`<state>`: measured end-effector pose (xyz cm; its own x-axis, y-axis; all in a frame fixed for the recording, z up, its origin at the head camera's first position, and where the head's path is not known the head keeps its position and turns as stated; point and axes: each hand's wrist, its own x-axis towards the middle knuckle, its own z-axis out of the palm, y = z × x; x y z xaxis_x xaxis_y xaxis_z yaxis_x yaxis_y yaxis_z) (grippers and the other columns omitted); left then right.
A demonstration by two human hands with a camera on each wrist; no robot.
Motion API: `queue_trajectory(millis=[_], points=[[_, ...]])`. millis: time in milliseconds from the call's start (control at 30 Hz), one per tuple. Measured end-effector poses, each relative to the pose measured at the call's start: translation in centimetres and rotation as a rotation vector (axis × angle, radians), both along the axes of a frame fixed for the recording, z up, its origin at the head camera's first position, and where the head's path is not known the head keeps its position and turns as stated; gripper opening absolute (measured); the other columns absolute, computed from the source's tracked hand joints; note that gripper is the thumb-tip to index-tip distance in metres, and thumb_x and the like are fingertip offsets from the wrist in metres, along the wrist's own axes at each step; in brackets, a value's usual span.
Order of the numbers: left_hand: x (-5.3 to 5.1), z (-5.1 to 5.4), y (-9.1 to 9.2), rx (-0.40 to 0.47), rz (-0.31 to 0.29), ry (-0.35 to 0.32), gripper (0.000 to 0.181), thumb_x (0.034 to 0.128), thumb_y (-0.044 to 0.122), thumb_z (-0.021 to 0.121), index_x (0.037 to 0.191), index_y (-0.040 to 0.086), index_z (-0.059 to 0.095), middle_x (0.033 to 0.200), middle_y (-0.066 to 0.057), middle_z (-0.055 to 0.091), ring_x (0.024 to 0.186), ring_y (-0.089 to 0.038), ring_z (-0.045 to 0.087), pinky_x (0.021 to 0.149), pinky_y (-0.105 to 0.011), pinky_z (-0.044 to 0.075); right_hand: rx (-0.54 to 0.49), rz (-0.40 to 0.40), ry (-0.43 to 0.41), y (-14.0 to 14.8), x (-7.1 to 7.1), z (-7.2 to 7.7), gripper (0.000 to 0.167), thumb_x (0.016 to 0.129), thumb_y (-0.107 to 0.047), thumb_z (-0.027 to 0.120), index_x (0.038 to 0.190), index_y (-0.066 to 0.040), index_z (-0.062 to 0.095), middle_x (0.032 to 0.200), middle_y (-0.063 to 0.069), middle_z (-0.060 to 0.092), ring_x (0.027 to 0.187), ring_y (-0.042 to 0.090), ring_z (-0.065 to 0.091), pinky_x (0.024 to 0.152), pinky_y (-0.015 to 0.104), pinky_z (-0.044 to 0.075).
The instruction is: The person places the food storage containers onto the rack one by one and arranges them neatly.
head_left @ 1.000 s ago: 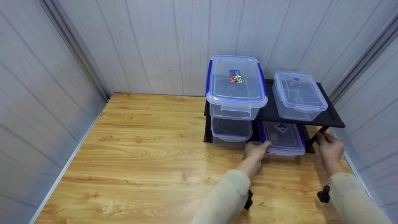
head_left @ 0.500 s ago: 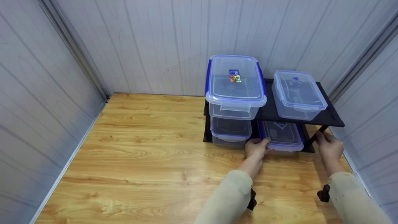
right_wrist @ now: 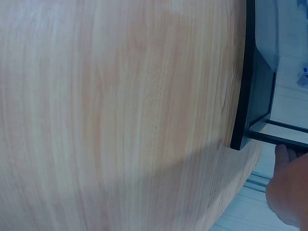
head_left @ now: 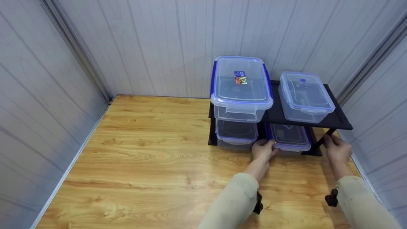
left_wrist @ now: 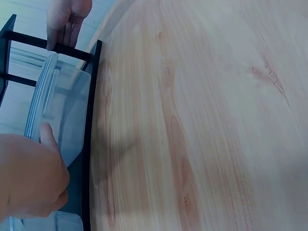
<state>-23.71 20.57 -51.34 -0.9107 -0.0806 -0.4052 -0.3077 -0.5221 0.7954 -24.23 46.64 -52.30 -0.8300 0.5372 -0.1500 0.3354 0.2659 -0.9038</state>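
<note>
In the head view, my left hand point(head_left: 262, 150) is at the front left corner of a clear food container point(head_left: 291, 136) with a blue-edged lid. The thumb lies at the lid's corner, the other fingers lower and partly hidden. This container lies on the lower tier of a black two-tier rack point(head_left: 276, 109), its back part hidden under the upper tier. My right hand point(head_left: 337, 152) grips the rack's front right post point(head_left: 324, 139). The left wrist view shows the left hand point(left_wrist: 36, 175) against the container's front point(left_wrist: 70, 113); the right wrist view shows the right hand point(right_wrist: 291, 187) on the post point(right_wrist: 274, 139).
A large clear container point(head_left: 241, 86) with blue side clips stands on the upper tier's left; a smaller one point(head_left: 306, 95) is at its right. Another container point(head_left: 237, 133) sits below left. Wood-look table point(head_left: 143, 152) spreads left, with panel walls point(head_left: 152, 47) behind and beside.
The lower right container has slid back, deeper under the upper tier, with my left hand moving slightly forward along with it. My right hand stays on the post.
</note>
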Motion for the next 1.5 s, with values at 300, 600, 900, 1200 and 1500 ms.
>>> queue_trajectory(millis=[300, 600, 900, 1200, 1500], points=[[0.0, -0.3, -0.4, -0.015, -0.016, 0.013, 0.027, 0.0947, -0.005, 0.070, 0.120, -0.013, 0.063, 0.100, -0.018, 0.069, 0.094, -0.033, 0.075, 0.082, -0.040, 0.068, -0.106, 0.004, 0.046, 0.1, -0.6, 0.1, 0.066, 0.106, -0.040, 0.065, 0.158, -0.005, 0.043, 0.160, 0.023, 0.041, 0.105, -0.005, 0.070, 0.108, 0.020, 0.048], [1.2, 0.1, -2.6, -0.343, -0.249, 0.048, 0.035, 0.0941, 0.007, 0.076, 0.124, -0.007, 0.064, 0.101, -0.012, 0.071, 0.092, -0.042, 0.078, 0.081, -0.045, 0.068, -0.038, 0.022, 0.007, 0.0, -0.5, 0.4, 0.069, 0.105, -0.046, 0.063, 0.160, -0.009, 0.044, 0.161, 0.017, 0.045, 0.134, 0.013, 0.060, 0.119, 0.032, 0.044], [1.5, 3.0, -6.5, -0.900, -0.698, 0.286, 0.026, 0.0930, 0.025, 0.082, 0.112, 0.009, 0.076, 0.098, 0.002, 0.074, 0.079, -0.012, 0.069, 0.078, -0.020, 0.058, 0.167, 0.167, -0.069, 0.7, 1.5, 0.6, 0.079, 0.107, -0.058, 0.050, 0.166, -0.009, 0.032, 0.167, 0.024, 0.036, 0.151, 0.044, 0.039, 0.122, 0.052, 0.042], [1.7, 5.3, -12.9, -1.303, -1.023, 0.673, 0.039, 0.0973, 0.030, 0.075, 0.129, 0.006, 0.074, 0.128, -0.007, 0.075, 0.123, -0.018, 0.065, 0.107, -0.020, 0.049, 0.221, 0.300, -0.111, 2.2, 4.0, 1.0, 0.087, 0.108, -0.060, 0.048, 0.168, -0.003, 0.022, 0.169, 0.028, 0.028, 0.153, 0.051, 0.029, 0.112, 0.023, 0.049], [2.1, 7.4, -20.4, -1.423, -1.088, 0.665, 0.043, 0.1000, 0.029, 0.072, 0.134, 0.002, 0.070, 0.131, -0.013, 0.071, 0.126, -0.029, 0.063, 0.111, -0.037, 0.052, 0.406, 0.494, -0.108, 2.0, 5.7, 3.0, 0.081, 0.112, -0.053, 0.049, 0.162, 0.007, 0.030, 0.161, 0.038, 0.035, 0.142, 0.061, 0.038, 0.073, 0.002, 0.039]])
